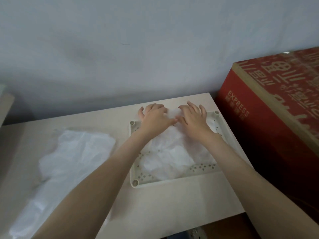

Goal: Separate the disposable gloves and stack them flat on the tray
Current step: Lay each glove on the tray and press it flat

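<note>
The cream, perforated plastic tray point(135, 182) holds thin, crinkled translucent gloves point(177, 157), perhaps several layers. At the tray's far rim the left hand point(155, 118) and right hand point(193, 119) lie flat side by side, fingers spread, pressing the film down. A loose heap of gloves point(74, 156) lies left of the tray on the worktop point(172, 200).

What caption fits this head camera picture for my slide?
The left hand and right hand press gloves flat on the tray; a loose pile lies beside it.

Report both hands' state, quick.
Left hand: open, pressing the thin translucent plastic glove flat on the cream perforated tray.
Right hand: open, pressing the same glove.
</note>
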A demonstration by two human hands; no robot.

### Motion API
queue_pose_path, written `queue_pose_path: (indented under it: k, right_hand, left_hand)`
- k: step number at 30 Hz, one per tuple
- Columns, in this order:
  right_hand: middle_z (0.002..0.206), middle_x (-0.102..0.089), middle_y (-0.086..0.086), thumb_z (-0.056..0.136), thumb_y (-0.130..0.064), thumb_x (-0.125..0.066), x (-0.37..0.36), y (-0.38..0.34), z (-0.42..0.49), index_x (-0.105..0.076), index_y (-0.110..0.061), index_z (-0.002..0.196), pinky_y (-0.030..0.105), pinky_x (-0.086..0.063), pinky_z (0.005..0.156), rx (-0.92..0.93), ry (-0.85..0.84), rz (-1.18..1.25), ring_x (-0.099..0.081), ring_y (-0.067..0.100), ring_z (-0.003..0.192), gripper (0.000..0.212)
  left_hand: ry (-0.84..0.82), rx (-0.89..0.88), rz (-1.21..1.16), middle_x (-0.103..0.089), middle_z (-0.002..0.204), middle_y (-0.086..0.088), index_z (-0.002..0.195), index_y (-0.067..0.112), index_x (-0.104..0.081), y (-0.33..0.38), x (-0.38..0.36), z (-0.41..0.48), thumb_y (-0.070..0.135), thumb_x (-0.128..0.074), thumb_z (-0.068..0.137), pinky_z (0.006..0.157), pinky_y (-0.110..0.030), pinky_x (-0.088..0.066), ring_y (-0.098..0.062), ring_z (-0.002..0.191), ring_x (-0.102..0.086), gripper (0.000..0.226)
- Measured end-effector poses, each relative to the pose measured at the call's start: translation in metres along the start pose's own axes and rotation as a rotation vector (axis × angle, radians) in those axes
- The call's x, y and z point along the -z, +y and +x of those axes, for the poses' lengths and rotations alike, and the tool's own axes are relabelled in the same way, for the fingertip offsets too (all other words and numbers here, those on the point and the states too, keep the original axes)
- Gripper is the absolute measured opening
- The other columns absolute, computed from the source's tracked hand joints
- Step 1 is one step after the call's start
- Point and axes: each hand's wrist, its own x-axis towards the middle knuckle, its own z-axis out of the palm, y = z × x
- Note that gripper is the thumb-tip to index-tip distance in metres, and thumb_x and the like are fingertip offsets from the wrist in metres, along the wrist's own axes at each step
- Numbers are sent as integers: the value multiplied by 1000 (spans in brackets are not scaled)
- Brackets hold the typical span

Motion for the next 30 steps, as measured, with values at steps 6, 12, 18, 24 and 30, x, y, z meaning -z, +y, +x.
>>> queue_pose_path:
  k: [6,12,18,24,30]
  right_hand:
    - [140,-45,-2,106,-31,-26,-10,-2,-6,-45,-9,127,35,7,115,65,2,157,-11,15,147,36]
    - [105,-51,-1,102,-30,-28,-12,-5,-3,-45,-14,100,30,-19,101,72,52,285,-44,19,120,23]
    - [79,-44,-11,97,-31,-31,-11,-5,-3,-43,-12,84,31,-28,86,85,92,368,-43,12,86,26]
    - [85,-50,-10,101,-33,-41,-5,6,-3,-56,-12,95,25,-17,80,39,91,327,-39,14,95,26]
    - [100,-50,-9,96,-46,-39,-6,2,-2,-59,-13,100,21,-13,78,29,38,262,-38,15,110,39]
  left_hand:
    - [43,-35,-222,-71,96,11,98,34,-67,7,1,-3,47,-54,90,111,-37,-13,-5,108,-55,20]
    - [-16,-81,-452,-67,73,9,88,26,-60,15,8,-7,24,-55,91,79,-28,-49,-9,70,-66,6]
    - [-63,-135,-609,-36,56,3,99,14,-64,15,18,-15,6,-52,92,43,-8,-36,-2,48,-42,16]
    - [-44,-153,-501,-36,58,6,91,23,-69,3,14,-4,9,-52,88,49,-15,-29,-6,52,-34,22]
    - [-53,-152,-429,-58,76,9,90,22,-64,-2,17,-2,4,-47,84,57,-9,-35,-4,64,-46,26]
